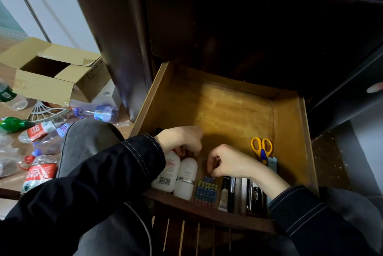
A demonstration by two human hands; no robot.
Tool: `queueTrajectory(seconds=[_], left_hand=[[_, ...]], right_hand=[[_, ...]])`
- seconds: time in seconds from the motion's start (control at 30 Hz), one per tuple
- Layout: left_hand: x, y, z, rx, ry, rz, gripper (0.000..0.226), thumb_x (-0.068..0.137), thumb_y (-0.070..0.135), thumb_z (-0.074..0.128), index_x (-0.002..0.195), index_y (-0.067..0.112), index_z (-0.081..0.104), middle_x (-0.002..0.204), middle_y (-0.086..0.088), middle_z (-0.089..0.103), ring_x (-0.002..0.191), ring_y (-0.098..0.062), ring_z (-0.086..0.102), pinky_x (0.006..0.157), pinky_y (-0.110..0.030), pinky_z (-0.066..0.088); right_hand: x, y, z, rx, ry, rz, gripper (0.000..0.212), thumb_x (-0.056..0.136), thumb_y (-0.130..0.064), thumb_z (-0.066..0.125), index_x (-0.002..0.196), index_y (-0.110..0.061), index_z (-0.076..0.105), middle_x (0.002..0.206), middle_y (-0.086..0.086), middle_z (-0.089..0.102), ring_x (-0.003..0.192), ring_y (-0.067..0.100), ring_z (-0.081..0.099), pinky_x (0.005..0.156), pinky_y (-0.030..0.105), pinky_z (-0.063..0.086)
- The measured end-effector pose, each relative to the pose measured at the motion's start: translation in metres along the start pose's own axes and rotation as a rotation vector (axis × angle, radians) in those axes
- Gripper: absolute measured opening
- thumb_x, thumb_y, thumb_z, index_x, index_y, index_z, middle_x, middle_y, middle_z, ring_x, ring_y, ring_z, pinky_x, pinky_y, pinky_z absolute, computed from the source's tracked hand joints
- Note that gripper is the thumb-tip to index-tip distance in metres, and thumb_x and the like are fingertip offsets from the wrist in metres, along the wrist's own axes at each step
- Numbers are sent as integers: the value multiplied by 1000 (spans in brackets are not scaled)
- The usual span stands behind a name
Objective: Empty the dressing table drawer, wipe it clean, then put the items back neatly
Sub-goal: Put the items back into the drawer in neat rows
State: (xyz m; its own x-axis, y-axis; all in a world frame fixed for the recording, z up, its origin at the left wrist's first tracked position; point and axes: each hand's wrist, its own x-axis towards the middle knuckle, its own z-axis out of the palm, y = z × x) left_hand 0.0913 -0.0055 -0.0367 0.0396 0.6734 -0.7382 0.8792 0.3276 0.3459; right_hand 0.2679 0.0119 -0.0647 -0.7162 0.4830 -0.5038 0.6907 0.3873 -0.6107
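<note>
At the front left corner of the drawer [288,131], my left hand [182,142] curls over the caps of two white bottles [186,179], which lie side by side with their long axes front to back. Next right, my right hand [228,162] hangs with bent fingers just behind the row of clips [206,191] on the front edge; I cannot tell whether they pinch one. Pens [232,193] and yellow scissors [262,149] lie further right.
</note>
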Motion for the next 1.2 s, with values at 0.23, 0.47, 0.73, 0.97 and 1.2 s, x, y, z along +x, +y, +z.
queueTrajectory(seconds=[0.23,0.47,0.73,0.97,1.2], left_hand=[[1,0,0,15,1,-4,5,91,10,65,92,6,63,78,-9,63,61,-22,59,48,-26,46],[3,-3,0,-1,14,2,17,93,16,65,105,4,67,84,-8,68,61,-20,59,45,-22,46],[-9,-4,-9,-140,510,268,22,96,27,62,88,8,69,78,-8,69,65,-23,64,59,-33,52],[-57,18,-26,-338,824,519,17,98,33,61,91,19,69,81,4,68,72,-11,63,68,-38,55],[-134,52,-77,-278,1136,756,8,96,26,63,100,26,70,90,16,66,84,-1,61,73,-22,52]], right_hand=[[0,0,-1,54,-22,25,14,76,-12,80,87,-17,72,91,7,74,78,17,65,74,43,55],[-8,2,-17,46,167,85,2,93,-29,67,91,-28,68,82,-7,73,75,5,67,68,28,54],[-31,-4,-37,46,597,84,8,98,-37,59,92,-40,64,83,-21,69,87,-6,62,71,24,51],[-77,-47,-69,12,949,-58,7,99,-31,62,102,-37,61,90,-17,64,84,2,63,66,19,48],[-123,-103,-128,40,1263,-297,11,96,-26,63,103,-33,68,82,-21,64,81,2,64,65,15,49]])
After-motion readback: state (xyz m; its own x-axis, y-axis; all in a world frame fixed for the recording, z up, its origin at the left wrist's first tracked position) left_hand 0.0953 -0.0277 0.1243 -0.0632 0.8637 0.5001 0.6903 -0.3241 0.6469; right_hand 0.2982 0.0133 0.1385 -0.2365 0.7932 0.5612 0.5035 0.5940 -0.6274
